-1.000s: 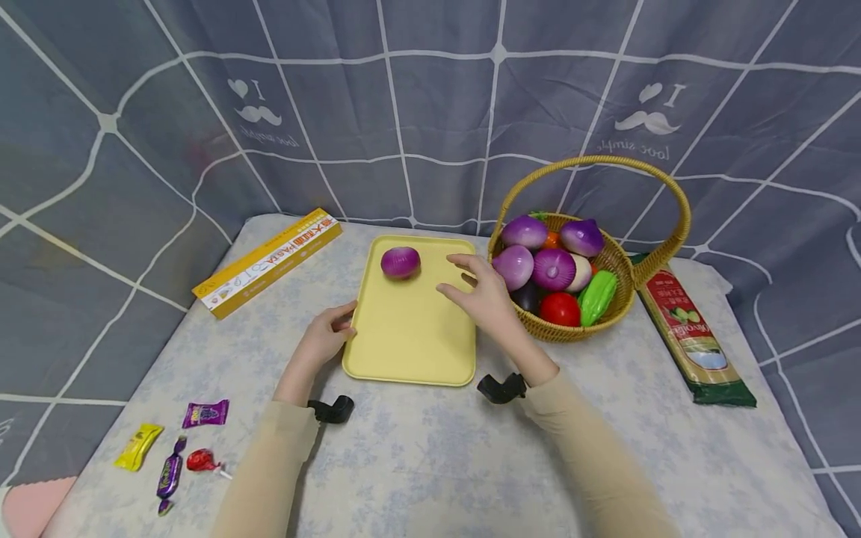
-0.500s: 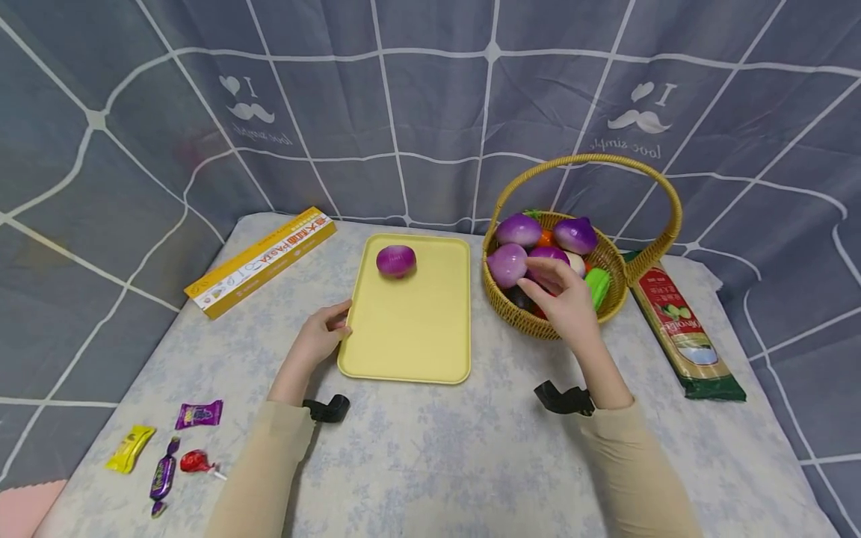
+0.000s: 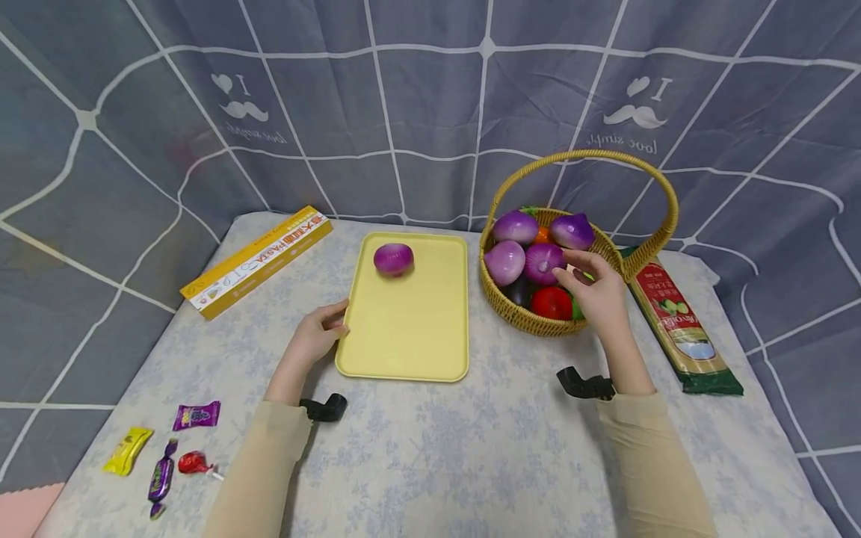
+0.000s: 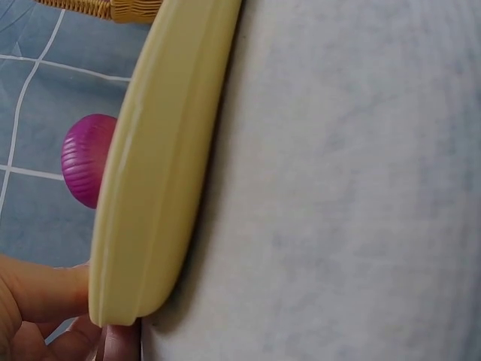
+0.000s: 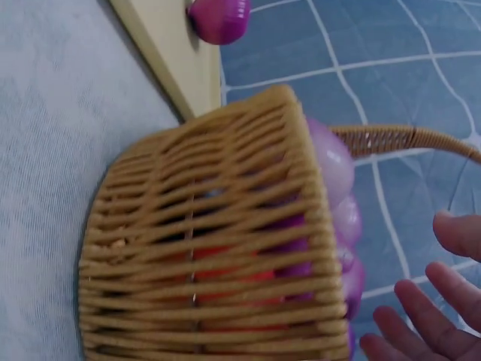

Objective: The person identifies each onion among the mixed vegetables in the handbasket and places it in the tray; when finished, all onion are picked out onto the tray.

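Note:
My left hand (image 3: 316, 336) grips the left edge of a yellow tray (image 3: 406, 329), its thumb and fingers at the rim in the left wrist view. A ridged purple onion (image 3: 393, 259) lies near the tray's top left corner. Over the right part of a wicker basket (image 3: 514, 315) is my right hand (image 3: 597, 293), fingers apart and holding nothing. Its fingertips are beside another purple onion (image 3: 541, 264). A red tomato (image 3: 551, 303) sits below that onion, and a pale purple onion (image 3: 504, 263) to its left. The hand partly hides a green vegetable.
A yellow pasta box (image 3: 258, 261) lies at the back left. Right of the basket is a red and green pasta bag (image 3: 682, 329). Wrapped candies (image 3: 160, 478) and a red lollipop (image 3: 193, 462) lie at the front left. The basket's tall handle (image 3: 585, 155) arches up behind the produce.
My right hand has moved right, from over the tray to over the basket's right part, its fingers still apart. My left hand has stayed at the tray's edge.

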The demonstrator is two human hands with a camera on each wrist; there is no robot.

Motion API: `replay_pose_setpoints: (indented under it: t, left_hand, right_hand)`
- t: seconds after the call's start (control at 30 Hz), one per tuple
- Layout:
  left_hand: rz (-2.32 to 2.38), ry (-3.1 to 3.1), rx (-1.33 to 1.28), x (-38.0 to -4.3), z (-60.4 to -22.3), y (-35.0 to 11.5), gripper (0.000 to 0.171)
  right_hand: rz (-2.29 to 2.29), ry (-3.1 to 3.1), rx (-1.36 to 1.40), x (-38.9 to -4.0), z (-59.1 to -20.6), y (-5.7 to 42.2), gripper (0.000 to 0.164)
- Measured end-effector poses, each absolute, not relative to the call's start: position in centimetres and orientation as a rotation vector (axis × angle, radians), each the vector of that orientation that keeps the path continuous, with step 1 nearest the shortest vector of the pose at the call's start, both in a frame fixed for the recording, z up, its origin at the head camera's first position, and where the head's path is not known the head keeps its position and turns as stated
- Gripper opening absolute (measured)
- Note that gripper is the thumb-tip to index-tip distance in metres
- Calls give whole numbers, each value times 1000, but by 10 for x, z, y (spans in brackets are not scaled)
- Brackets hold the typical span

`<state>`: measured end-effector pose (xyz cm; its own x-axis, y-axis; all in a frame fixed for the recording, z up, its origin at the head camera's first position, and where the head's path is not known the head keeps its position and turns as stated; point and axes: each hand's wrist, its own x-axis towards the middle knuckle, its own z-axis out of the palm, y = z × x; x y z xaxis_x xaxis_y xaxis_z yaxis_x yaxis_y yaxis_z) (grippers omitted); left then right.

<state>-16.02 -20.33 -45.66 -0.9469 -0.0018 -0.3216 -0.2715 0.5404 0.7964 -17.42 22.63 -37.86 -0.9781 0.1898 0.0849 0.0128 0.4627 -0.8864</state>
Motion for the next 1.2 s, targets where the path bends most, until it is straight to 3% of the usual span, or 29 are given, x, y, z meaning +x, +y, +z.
replay_pose_setpoints:
  t: [0.83, 1.2]
  left_hand:
    - [1347, 2518, -215, -163, -456, -201, 55]
    - [1361, 2503, -239, -161, -457, -203, 55]
  right_hand:
    - [1452, -2736, -220, -199, -393, 234, 75]
    - [1384, -2820, -159, -208, -398, 230, 81]
